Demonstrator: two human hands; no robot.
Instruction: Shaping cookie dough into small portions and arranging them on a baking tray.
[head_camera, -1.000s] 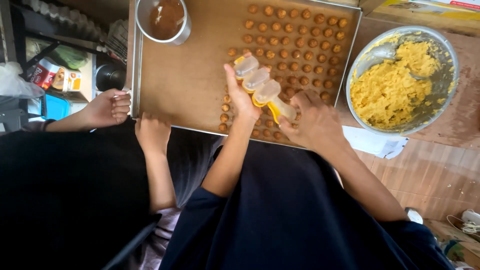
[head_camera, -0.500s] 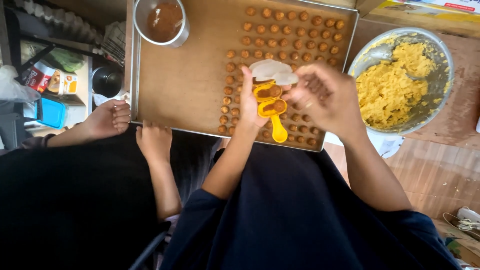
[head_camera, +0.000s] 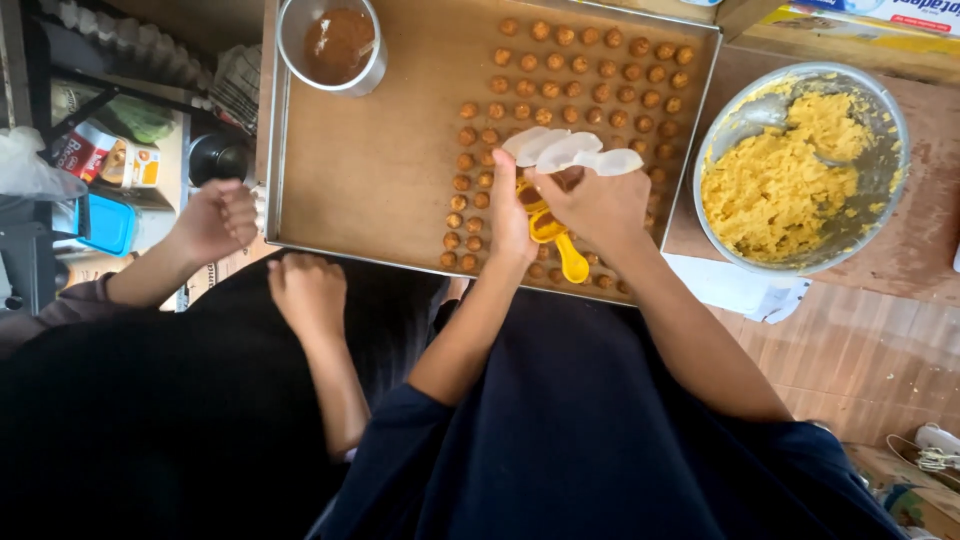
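My right hand (head_camera: 600, 205) grips a set of measuring spoons above a metal baking tray (head_camera: 370, 170). The white spoons (head_camera: 570, 152) fan out above its fingers. The yellow spoons (head_camera: 560, 245) hang below, between both hands. My left hand (head_camera: 510, 215) presses against the yellow spoons from the left, thumb up. Rows of small brown dough balls (head_camera: 590, 70) cover the tray's right half, some hidden under my hands.
A metal bowl of yellow dough (head_camera: 790, 185) with a spoon in it sits right of the tray. A metal cup of brown liquid (head_camera: 335, 45) stands on the tray's far left. Another person in black sits at left, with one fist (head_camera: 215, 220) and one hand (head_camera: 305, 290) near the tray's edge.
The spoon set has passed from my left hand towards my right. The white spoons swung right and fanned out. The other person's hands stayed near the tray's left edge.
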